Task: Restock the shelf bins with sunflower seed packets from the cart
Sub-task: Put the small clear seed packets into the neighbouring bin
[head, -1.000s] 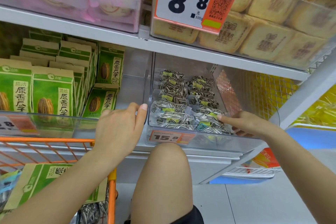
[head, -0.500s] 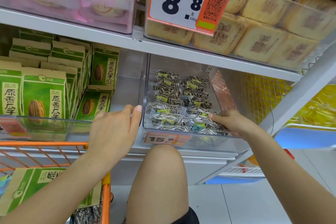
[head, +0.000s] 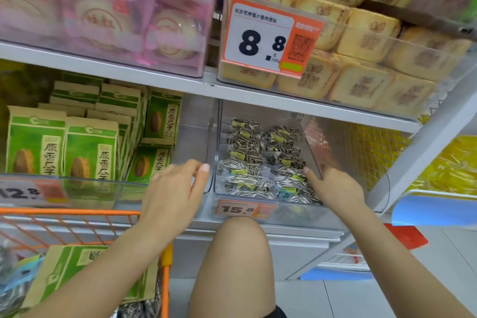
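Note:
A clear bin [head: 260,204] on the lower shelf holds several striped sunflower seed packets [head: 247,160] and carries a 15.8 price tag [head: 238,208]. My left hand [head: 173,196] lies with relaxed fingers against the outside of the bin's left wall. My right hand [head: 334,188] grips the bin's right wall, thumb inside next to the packets. The orange wire cart [head: 77,212] at lower left contains a green seed packet [head: 77,273] and striped seed packets [head: 134,310].
Left of the bin, another clear bin [head: 103,188] holds upright green seed packets [head: 90,152]. The upper shelf [head: 154,77] carries bins of pink-wrapped cakes [head: 108,18] and tan biscuits [head: 361,85]. My knee [head: 240,240] is below the bin. A white shelf upright [head: 423,152] slants at the right.
Both hands stay at the sides of the striped-packet bin. The view has tilted up a little, so the shelf sits lower in the frame.

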`<state>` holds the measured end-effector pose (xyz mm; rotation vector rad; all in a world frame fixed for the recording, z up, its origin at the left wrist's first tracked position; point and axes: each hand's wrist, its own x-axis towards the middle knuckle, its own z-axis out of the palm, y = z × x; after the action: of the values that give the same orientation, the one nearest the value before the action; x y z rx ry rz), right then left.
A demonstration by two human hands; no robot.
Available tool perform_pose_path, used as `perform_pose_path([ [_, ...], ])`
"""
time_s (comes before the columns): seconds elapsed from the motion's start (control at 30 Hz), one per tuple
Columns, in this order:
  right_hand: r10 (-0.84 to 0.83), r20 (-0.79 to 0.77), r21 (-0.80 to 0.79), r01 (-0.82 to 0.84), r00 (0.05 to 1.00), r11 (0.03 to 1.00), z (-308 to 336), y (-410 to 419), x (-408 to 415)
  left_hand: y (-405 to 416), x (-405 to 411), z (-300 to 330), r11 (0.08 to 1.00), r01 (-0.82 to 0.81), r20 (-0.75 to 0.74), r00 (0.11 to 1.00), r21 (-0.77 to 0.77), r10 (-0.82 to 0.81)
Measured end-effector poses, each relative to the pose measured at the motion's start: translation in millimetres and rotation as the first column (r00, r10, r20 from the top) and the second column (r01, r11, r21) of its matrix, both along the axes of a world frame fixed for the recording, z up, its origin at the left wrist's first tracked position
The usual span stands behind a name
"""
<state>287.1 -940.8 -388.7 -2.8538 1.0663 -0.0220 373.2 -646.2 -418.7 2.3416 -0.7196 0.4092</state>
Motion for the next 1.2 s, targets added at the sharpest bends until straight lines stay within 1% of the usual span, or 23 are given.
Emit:
perform_pose_path([
  [0.03, 0.043, 0.048, -0.09, -0.039, 0.998, 0.995, 4.5, 10.7, -2.7, 7.0, -0.5, 2.0, 0.998, 0.031, -0.032, 0.999, -0.062, -0.033],
  [0.07, 0.113, 0.108, -0.148, -0.096, 0.988, 0.984, 9.6, 23.8, -4.6, 16.0, -2.4, 5.7, 0.993, 0.049, -0.043, 0.998, -0.107, -0.054],
  [0.13, 0.287, 0.235, -0.194, -0.244, 0.929, 0.95, 21.7, 57.3, -5.7, 40.4, -7.8, 15.2, 0.988, 0.064, -0.017, 0.998, -0.137, -0.067],
  [0.2, 0.446, 0.344, -0.194, -0.402, 0.827, 0.895, 32.6, 95.9, -4.7, 71.2, -13.8, 25.6, 0.993, 0.048, -0.014, 0.999, -0.107, -0.05],
  [0.27, 0.575, 0.431, -0.195, -0.55, 0.696, 0.812, 39.1, 139.2, -3.4, 107.8, -20.8, 33.7, 0.999, 0.011, -0.094, 0.995, -0.05, -0.015],
  [0.33, 0.653, 0.491, -0.195, -0.658, 0.576, 0.727, 40.8, 182.0, -0.2, 146.4, -27.9, 39.7, 1.0, -0.022, -0.168, 0.986, 0.001, 0.022],
  [0.37, 0.682, 0.503, -0.189, -0.702, 0.532, 0.687, 39.4, 201.8, 1.4, 166.3, -32.1, 41.7, 0.999, -0.038, -0.187, 0.981, 0.039, 0.044],
  [0.43, 0.733, 0.501, -0.177, -0.774, 0.461, 0.608, 33.8, 239.9, 4.0, 205.4, -42.9, 44.3, 0.986, -0.065, -0.229, 0.968, 0.155, 0.1],
  [0.5, 0.776, 0.48, -0.161, -0.828, 0.41, 0.537, 26.2, 271.9, 7.9, 240.2, -52.2, 46.0, 0.95, -0.085, -0.297, 0.938, 0.301, 0.178],
  [0.57, 0.818, 0.403, -0.101, -0.868, 0.411, 0.486, 19.0, 298.5, 12.3, 266.3, -59.2, 46.0, 0.878, -0.098, -0.311, 0.912, 0.468, 0.268],
  [0.63, 0.871, 0.293, -0.05, -0.904, 0.393, 0.425, 12.3, 318.2, 17.4, 285.2, -63.7, 47.3, 0.78, -0.111, -0.311, 0.876, 0.615, 0.37],
  [0.7, 0.925, 0.181, -0.045, -0.937, 0.334, 0.347, 8.6, 334.8, 20.7, 297.6, -66.9, 51.6, 0.693, -0.093, -0.322, 0.836, 0.714, 0.444],
  [0.77, 0.947, 0.133, -0.029, -0.954, 0.293, 0.299, 8.9, 347.7, 22.9, 303.3, -69.4, 60.0, 0.639, -0.025, -0.346, 0.823, 0.769, 0.449],
  [0.83, 0.956, 0.121, -0.02, -0.962, 0.268, 0.273, 10.1, 356.5, 25.0, 305.5, -72.7, 67.4, 0.645, 0.091, -0.451, 0.788, 0.759, 0.419],
  [0.9, 0.959, 0.131, 0.002, -0.967, 0.253, 0.255, 9.5, 363.9, 26.0, 305.3, -77.1, 70.3, 0.651, 0.254, -0.598, 0.703, 0.715, 0.384],
  [0.97, 0.953, 0.172, 0.066, -0.968, 0.249, 0.241, 7.8, 369.7, 25.0, 303.7, -80.9, 66.6, 0.608, 0.403, -0.691, 0.625, 0.684, 0.363],
  [1.03, 0.955, 0.183, 0.116, -0.969, 0.235, 0.216, 5.3, 372.5, 25.6, 303.9, -82.8, 58.4, 0.565, 0.475, -0.721, 0.586, 0.675, 0.37],
  [1.07, 0.957, 0.181, 0.132, -0.97, 0.228, 0.206, 4.4, 373.1, 26.5, 305.1, -82.1, 53.5, 0.581, 0.478, -0.737, 0.568, 0.658, 0.366],
  [1.1, 0.959, 0.174, 0.15, -0.968, 0.225, 0.2, 3.3, 373.6, 27.6, 306.7, -81.4, 50.0, 0.629, 0.457, -0.752, 0.561, 0.629, 0.345],
  [1.17, 0.959, 0.164, 0.18, -0.963, 0.231, 0.201, 0.8, 375.7, 31.5, 313.5, -76.2, 49.5, 0.74, 0.379, -0.767, 0.577, 0.556, 0.28],
  [1.2, 0.957, 0.16, 0.204, -0.957, 0.241, 0.207, 0.4, 377.2, 33.2, 317.5, -73.4, 53.3, 0.774, 0.354, -0.77, 0.585, 0.525, 0.254],
])
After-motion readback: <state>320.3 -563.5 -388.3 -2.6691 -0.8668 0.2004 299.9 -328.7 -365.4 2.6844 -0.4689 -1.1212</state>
